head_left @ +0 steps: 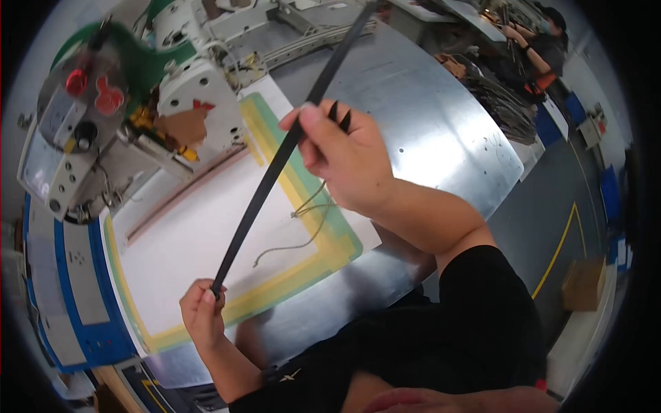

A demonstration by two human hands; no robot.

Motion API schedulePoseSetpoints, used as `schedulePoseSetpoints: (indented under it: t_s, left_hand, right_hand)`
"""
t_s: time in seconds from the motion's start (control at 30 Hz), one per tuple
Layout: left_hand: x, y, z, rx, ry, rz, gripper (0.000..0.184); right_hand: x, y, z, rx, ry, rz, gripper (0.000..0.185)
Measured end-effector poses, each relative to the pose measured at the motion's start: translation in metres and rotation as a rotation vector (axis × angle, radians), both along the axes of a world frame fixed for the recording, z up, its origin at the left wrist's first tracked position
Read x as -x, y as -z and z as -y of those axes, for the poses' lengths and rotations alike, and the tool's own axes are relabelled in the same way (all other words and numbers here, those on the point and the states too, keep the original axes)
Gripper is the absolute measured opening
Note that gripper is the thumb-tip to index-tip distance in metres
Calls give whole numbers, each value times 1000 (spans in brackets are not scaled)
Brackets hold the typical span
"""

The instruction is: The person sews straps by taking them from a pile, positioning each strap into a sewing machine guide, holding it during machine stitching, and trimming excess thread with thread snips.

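Note:
A long, narrow black strip [265,180] is stretched diagonally above the work surface. Its lower end is pinched between the thumb and fingers of my left hand [204,313]. Farther up, my right hand [351,155] grips the strip between thumb and fingers, and its upper part reaches past that hand toward the top of the view. Two dark pointed tips [339,115] show among the fingers of my right hand; what they belong to is hidden. Below the strip lies a white sheet [193,241] edged with yellow and green tape, with a thin greenish cord [292,246] on it.
A sewing machine [200,86] with a green part stands at the upper left. The shiny metal table [441,131] extends right, beside a stack of dark pieces [499,103]. Another person [544,51] works at the upper right. A cardboard box [582,284] is at the right.

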State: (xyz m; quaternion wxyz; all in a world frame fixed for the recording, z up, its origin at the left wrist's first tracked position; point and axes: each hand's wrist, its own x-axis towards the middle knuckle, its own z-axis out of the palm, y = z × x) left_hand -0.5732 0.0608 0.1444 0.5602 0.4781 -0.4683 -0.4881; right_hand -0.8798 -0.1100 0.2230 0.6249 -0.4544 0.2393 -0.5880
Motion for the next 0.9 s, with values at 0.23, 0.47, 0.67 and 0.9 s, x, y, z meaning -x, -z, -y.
schedulePoseSetpoints:
  t_s: [0.23,0.47,0.67,0.9]
  left_hand:
    - [-7,4,2,-50,100,-16,32]
    - [-10,7,2,-98,180,41,31]
    - [-17,11,1,-41,182,-49,36]
    - [-25,15,3,110,210,-271,38]
  right_hand:
    - [15,-9,-4,202,76,-227,22]
    - [16,-12,2,350,179,-19,9]
    - [36,-33,-2,224,156,-56,27]
    - [44,-39,4,194,196,12,42]
